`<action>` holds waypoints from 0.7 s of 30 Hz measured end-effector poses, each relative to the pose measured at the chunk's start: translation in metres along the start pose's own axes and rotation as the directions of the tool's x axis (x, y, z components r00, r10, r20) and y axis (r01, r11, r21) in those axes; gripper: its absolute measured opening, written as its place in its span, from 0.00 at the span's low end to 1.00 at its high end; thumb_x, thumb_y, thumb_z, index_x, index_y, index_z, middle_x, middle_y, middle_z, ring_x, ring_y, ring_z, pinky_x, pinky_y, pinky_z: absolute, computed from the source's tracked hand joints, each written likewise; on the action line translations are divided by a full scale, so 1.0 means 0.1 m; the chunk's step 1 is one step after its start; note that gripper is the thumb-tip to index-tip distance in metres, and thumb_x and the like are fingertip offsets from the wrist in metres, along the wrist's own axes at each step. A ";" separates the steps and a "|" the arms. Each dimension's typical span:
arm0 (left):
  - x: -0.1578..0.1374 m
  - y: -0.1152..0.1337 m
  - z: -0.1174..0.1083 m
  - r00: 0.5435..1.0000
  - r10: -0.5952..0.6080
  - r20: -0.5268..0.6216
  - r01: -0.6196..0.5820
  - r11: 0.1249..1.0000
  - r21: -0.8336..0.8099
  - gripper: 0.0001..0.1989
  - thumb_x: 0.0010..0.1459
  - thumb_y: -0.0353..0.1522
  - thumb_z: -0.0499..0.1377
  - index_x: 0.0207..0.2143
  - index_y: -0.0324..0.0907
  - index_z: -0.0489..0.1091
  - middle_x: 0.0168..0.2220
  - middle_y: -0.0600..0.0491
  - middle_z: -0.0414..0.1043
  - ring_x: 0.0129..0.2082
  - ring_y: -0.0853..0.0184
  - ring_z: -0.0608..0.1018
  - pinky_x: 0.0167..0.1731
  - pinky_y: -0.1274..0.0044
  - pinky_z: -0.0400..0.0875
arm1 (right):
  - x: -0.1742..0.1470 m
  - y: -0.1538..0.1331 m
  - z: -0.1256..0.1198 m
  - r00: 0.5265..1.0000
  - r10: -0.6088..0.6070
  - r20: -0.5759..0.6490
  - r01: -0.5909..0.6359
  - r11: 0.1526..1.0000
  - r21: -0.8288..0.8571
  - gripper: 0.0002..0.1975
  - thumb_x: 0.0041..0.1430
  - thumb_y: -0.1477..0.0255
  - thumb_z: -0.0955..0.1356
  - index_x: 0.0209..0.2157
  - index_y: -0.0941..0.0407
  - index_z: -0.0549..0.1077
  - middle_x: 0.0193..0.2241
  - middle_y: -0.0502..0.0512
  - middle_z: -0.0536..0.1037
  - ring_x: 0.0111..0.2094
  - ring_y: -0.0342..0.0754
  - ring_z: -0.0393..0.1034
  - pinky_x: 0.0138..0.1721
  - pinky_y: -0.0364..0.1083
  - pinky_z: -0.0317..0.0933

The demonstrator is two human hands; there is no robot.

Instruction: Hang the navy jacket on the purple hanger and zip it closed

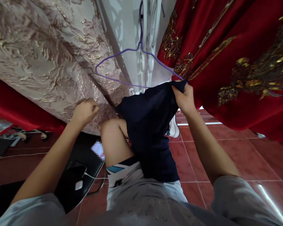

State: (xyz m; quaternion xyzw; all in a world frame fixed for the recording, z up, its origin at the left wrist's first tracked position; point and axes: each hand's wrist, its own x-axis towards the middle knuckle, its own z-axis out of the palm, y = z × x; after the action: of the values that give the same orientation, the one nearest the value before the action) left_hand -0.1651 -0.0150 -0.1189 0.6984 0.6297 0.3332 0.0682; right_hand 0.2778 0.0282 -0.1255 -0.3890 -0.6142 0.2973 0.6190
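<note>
A dark navy garment (151, 113) hangs down over my lap and thigh. My right hand (185, 97) is closed on its upper corner, at the right end of a purple wire hanger (122, 51). The hanger's right shoulder meets the cloth there, while its left end stays bare. My left hand (86, 112) is raised apart from the garment, to the left of the hanger, its fingers curled closed with nothing visible in them. Behind that hand hangs a pale pink textured fabric with a metallic sheen (61, 62).
Red drapery with gold embroidery (226, 69) hangs on the right. At my left, a black seat (70, 188) carries a phone (77, 170) on a white cable, a small white case (79, 185) and another phone with a lit screen (97, 149). The floor is red tile (217, 150).
</note>
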 end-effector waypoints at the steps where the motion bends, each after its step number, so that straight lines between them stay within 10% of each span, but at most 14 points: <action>1: 0.02 0.07 -0.01 1.000 0.024 -0.015 -0.024 1.000 -0.002 0.14 0.57 0.42 0.66 0.25 0.42 0.73 0.26 0.54 0.77 0.29 0.63 0.74 0.50 0.68 0.73 | 0.01 -0.06 -0.03 1.000 0.005 0.030 -0.006 1.000 0.029 0.05 0.62 0.71 0.70 0.32 0.54 0.78 0.30 0.49 0.75 0.32 0.41 0.69 0.37 0.43 0.66; 5: 0.06 0.62 0.12 0.959 0.233 0.161 -0.223 0.971 -0.083 0.12 0.66 0.39 0.58 0.42 0.42 0.78 0.40 0.49 0.82 0.40 0.59 0.81 0.49 0.68 0.74 | 0.01 -0.35 0.24 0.952 0.028 0.306 -0.059 0.994 0.093 0.09 0.62 0.71 0.70 0.42 0.54 0.81 0.37 0.51 0.80 0.39 0.44 0.75 0.43 0.44 0.69; 8: 0.03 1.12 0.36 0.882 0.430 0.191 -0.359 0.878 -0.316 0.29 0.63 0.38 0.63 0.65 0.41 0.64 0.61 0.42 0.72 0.57 0.54 0.78 0.58 0.66 0.71 | -0.03 -0.54 0.56 0.885 0.012 0.465 -0.092 0.984 0.150 0.21 0.56 0.75 0.71 0.53 0.54 0.78 0.41 0.50 0.81 0.41 0.46 0.76 0.45 0.45 0.71; 11: 0.02 1.31 0.57 0.809 0.507 0.298 -0.366 0.830 -0.420 0.32 0.63 0.37 0.63 0.67 0.41 0.61 0.62 0.42 0.71 0.57 0.54 0.78 0.58 0.66 0.72 | -0.02 -0.64 0.68 0.878 -0.025 0.478 -0.078 0.978 0.194 0.30 0.56 0.73 0.71 0.61 0.52 0.72 0.46 0.51 0.81 0.44 0.48 0.77 0.48 0.48 0.73; 15: 0.08 0.93 0.68 0.639 0.319 0.700 -0.365 0.927 -0.089 0.18 0.65 0.44 0.59 0.48 0.40 0.77 0.45 0.46 0.81 0.45 0.54 0.81 0.54 0.64 0.72 | 0.14 -0.51 0.63 0.972 -0.078 0.221 0.059 0.994 0.090 0.24 0.61 0.68 0.67 0.59 0.50 0.73 0.53 0.53 0.78 0.57 0.52 0.72 0.62 0.53 0.66; 21: 0.19 0.08 0.46 0.750 -0.032 0.661 -0.367 0.811 0.456 0.19 0.65 0.44 0.57 0.37 0.37 0.79 0.42 0.37 0.80 0.50 0.44 0.78 0.55 0.56 0.66 | 0.19 0.02 0.81 0.976 0.063 0.207 -0.053 0.997 -0.053 0.16 0.62 0.59 0.66 0.42 0.55 0.78 0.41 0.56 0.80 0.48 0.54 0.73 0.53 0.53 0.70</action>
State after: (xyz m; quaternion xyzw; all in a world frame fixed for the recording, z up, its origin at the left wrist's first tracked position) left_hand -0.1335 0.0162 -0.1430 0.8133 0.5680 -0.1199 0.0396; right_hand 0.1994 0.0542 -0.1215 -0.3880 -0.6709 0.3397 0.5328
